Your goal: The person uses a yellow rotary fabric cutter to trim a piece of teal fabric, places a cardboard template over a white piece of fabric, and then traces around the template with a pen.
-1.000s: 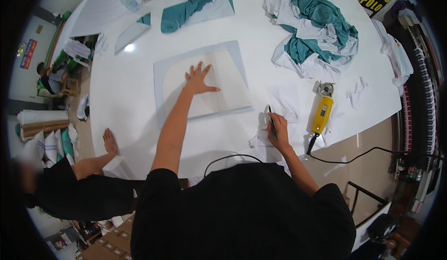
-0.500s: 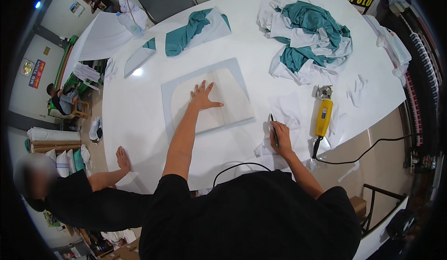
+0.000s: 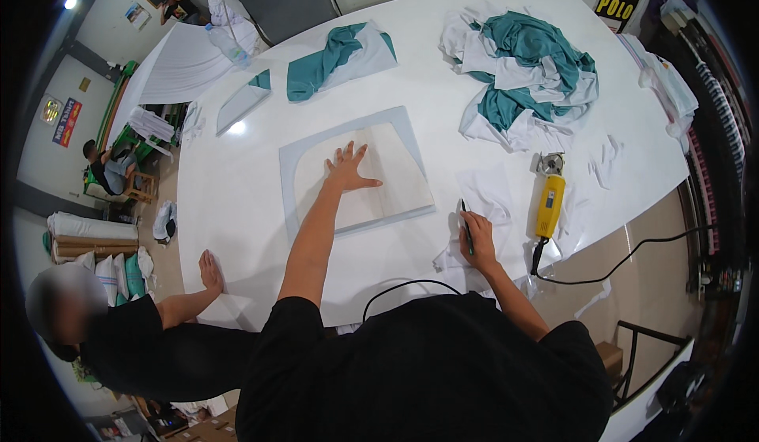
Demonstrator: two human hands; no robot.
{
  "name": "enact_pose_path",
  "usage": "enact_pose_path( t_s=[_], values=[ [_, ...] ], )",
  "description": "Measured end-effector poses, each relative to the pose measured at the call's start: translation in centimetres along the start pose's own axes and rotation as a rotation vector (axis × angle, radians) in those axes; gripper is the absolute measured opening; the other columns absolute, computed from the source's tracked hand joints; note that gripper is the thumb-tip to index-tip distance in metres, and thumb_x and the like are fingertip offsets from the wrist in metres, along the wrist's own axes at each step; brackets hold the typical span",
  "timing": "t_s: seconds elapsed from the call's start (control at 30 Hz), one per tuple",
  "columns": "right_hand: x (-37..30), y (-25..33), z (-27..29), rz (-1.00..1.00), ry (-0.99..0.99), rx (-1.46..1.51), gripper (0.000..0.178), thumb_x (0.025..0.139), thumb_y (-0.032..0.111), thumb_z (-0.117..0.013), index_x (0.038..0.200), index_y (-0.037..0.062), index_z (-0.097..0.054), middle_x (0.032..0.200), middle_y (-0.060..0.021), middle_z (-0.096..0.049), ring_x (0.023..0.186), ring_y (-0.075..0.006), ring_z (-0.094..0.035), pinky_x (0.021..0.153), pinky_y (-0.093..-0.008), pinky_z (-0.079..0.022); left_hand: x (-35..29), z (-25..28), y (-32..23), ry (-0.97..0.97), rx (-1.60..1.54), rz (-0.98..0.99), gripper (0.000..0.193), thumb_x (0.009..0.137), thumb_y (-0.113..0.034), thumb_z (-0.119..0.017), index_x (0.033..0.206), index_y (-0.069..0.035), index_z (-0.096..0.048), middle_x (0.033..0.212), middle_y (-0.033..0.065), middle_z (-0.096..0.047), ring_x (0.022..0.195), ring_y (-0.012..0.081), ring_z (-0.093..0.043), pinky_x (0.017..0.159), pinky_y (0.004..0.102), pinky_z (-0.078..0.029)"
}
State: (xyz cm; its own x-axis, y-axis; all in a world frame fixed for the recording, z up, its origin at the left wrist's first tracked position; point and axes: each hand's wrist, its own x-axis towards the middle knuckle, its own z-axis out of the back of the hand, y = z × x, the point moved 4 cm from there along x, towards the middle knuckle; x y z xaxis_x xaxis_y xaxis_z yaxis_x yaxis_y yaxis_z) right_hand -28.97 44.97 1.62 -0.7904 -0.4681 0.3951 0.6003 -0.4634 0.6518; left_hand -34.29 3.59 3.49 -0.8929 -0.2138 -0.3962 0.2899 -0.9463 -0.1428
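Note:
My left hand (image 3: 346, 170) lies flat with fingers spread on a cream pattern template (image 3: 399, 177). Under the template sits a light grey-blue stack of fabric (image 3: 287, 175), which shows as a border around it. To the right of the stack, my right hand (image 3: 479, 241) grips a dark pen (image 3: 466, 224), held above the white table (image 3: 253, 240). White fabric scraps (image 3: 486, 185) lie beside that hand. A yellow electric cloth cutter (image 3: 550, 205) rests further right, its round blade end pointing away from me.
Teal and white cloth lies in a heap (image 3: 526, 74) at the far right. A folded teal and white piece (image 3: 341, 58) and a smaller one (image 3: 243, 103) are at the far left. A black cord (image 3: 617, 281) trails off the right edge. A co-worker's hand (image 3: 209, 272) touches the left edge.
The whole view has shifted slightly, so the table appears a little lower. Both hands stay in place, the left on the template and the right on the pen.

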Motion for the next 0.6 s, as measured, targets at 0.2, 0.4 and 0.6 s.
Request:
enact_pose_path(
  t_s=[0.2, 0.4, 0.6],
  values=[
    [0.2, 0.0, -0.1, 0.002, 0.002, 0.004, 0.050, 0.087, -0.001, -0.064, 0.136, 0.0005, -0.056, 0.127, -0.0213, -0.061, 0.119, -0.0389, -0.056, 0.104, -0.0466, -0.041, -2.7, 0.9, 1.7, -0.249, -0.198, -0.005, 0.113, 0.079, -0.077, -0.070, 0.165, -0.018, -0.026, 0.173, 0.0193, -0.011, 0.157, 0.0483, -0.008, 0.122, 0.0706, -0.009],
    [-0.4, -0.3, -0.9, -0.019, -0.060, 0.050, 0.045, 0.090, 0.000, -0.063, 0.134, 0.0000, -0.057, 0.124, -0.0214, -0.064, 0.116, -0.0383, -0.059, 0.104, -0.0453, -0.043, -14.0, -5.1, 13.8, -0.553, -0.375, 0.235, 0.090, 0.093, -0.057, -0.069, 0.159, -0.005, -0.038, 0.169, 0.0219, -0.023, 0.156, 0.0482, -0.017, 0.122, 0.0672, -0.014],
    [0.3, -0.7, -1.1, -0.150, -0.076, 0.114, 0.036, 0.096, 0.003, -0.062, 0.132, -0.0010, -0.060, 0.122, -0.0208, -0.067, 0.115, -0.0356, -0.064, 0.102, -0.0437, -0.047, -23.7, -7.8, 21.4, -0.592, -0.446, 0.518, 0.089, 0.092, -0.053, -0.071, 0.156, 0.000, -0.040, 0.168, 0.0240, -0.025, 0.155, 0.0485, -0.019, 0.122, 0.0660, -0.017]
  ],
)
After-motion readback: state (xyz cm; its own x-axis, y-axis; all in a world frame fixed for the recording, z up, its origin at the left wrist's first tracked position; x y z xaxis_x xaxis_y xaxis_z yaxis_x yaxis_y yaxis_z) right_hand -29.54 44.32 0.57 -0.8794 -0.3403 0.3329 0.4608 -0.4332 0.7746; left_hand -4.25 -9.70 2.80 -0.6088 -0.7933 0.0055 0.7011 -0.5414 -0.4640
